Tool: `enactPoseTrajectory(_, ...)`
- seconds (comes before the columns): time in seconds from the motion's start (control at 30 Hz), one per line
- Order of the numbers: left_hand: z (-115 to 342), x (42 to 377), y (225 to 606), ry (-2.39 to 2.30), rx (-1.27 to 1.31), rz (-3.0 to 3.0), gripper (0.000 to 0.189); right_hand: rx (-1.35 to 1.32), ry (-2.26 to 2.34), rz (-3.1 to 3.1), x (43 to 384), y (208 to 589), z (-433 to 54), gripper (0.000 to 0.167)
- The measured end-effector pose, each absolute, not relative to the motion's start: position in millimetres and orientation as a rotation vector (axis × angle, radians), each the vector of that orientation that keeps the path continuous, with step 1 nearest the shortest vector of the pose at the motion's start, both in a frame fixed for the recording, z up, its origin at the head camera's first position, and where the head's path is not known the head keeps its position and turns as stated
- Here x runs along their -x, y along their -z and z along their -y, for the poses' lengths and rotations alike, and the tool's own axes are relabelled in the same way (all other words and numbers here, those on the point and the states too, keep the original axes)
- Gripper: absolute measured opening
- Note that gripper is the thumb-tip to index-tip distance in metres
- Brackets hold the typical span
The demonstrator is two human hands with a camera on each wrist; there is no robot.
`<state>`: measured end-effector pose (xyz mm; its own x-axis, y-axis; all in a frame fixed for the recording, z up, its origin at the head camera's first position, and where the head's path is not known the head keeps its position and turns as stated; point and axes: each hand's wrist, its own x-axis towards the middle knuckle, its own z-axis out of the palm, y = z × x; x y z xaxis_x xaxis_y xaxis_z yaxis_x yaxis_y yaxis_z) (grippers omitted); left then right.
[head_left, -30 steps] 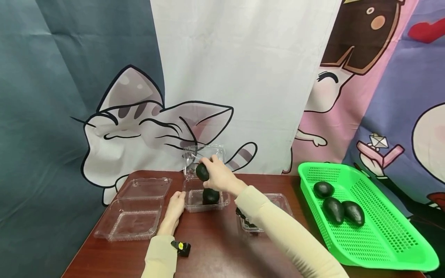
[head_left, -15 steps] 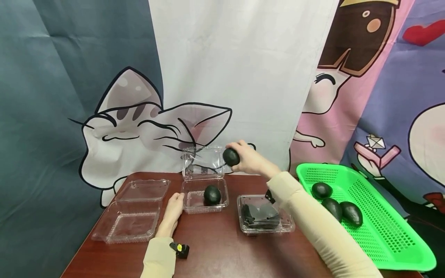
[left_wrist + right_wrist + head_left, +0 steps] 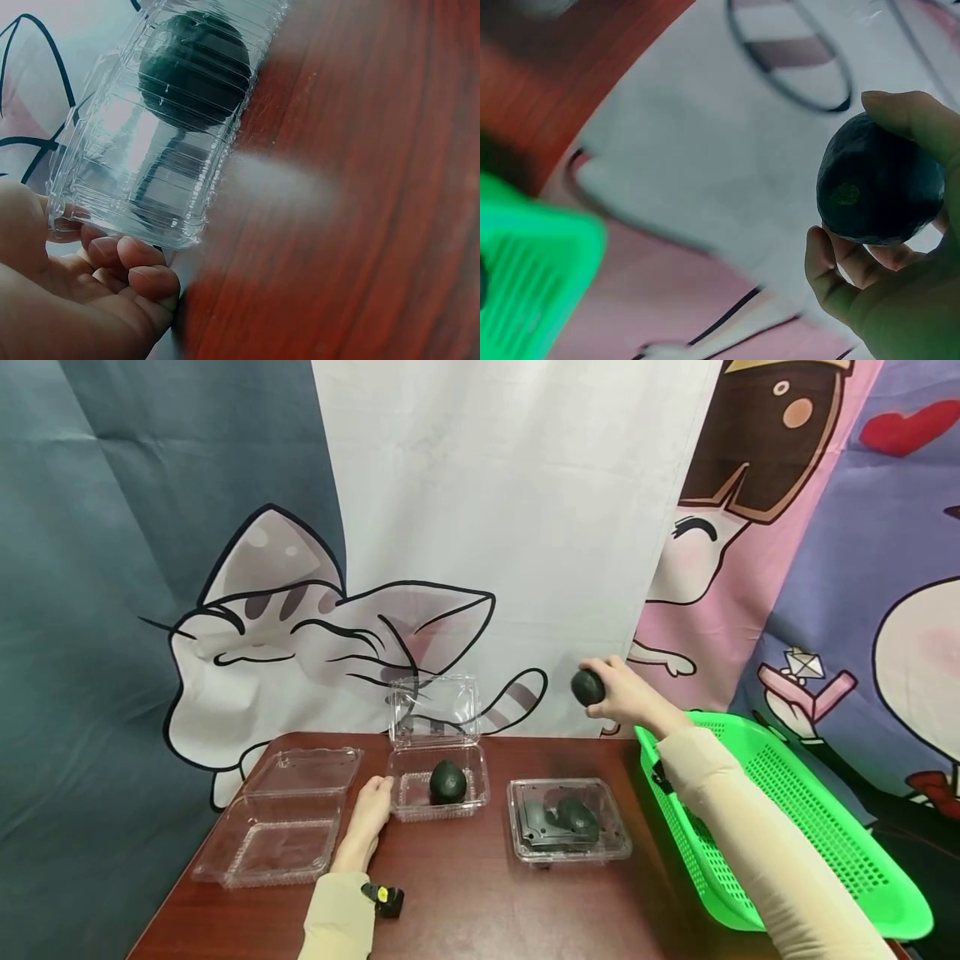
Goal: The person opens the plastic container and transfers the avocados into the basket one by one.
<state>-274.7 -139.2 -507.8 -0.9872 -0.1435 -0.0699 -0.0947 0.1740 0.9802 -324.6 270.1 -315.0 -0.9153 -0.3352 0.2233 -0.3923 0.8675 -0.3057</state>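
My right hand [image 3: 617, 689] holds a dark avocado [image 3: 588, 687] in the air, left of the green basket's far corner. In the right wrist view, thumb and fingers wrap the avocado [image 3: 877, 184], its stem scar showing. My left hand [image 3: 372, 806] grips the near left side of an open clear plastic clamshell container [image 3: 408, 811], whose lid [image 3: 435, 710] stands up behind. Inside that container, toward its right side, lies another avocado [image 3: 447, 782]. Seen from the left wrist, curled fingers [image 3: 142, 259] meet the container's end wall [image 3: 124, 221].
On the left lies a second open clear container [image 3: 292, 843]. A closed one [image 3: 570, 818] with dark contents sits right of the middle. The green basket [image 3: 892, 902] stands at the right, partly hidden by my right sleeve. A printed cloth [image 3: 525, 527] hangs behind the table [image 3: 442, 893].
My right hand has carried the avocado up and rightward, from over the middle container toward the basket. The left hand stays at the container's side.
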Motion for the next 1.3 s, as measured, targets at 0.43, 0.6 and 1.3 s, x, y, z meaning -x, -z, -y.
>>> enactPoseTrajectory(0.43,142.9,277.9,505.4,1.95,-0.238,2.397,0.03,-0.335,-0.441,2.97,308.8,344.5,-375.3,0.074)
enactPoseTrajectory(0.6,144.1,279.5,503.3,1.911,-0.25,2.433,0.032,-0.282,-0.384,3.031,299.1,355.1,-403.8,0.073)
enactPoseTrajectory(1.3,147.6,297.4,502.8,1.847,-0.261,2.561,0.04,-0.089,-0.508,2.993,282.1,395.0,-487.2,0.079)
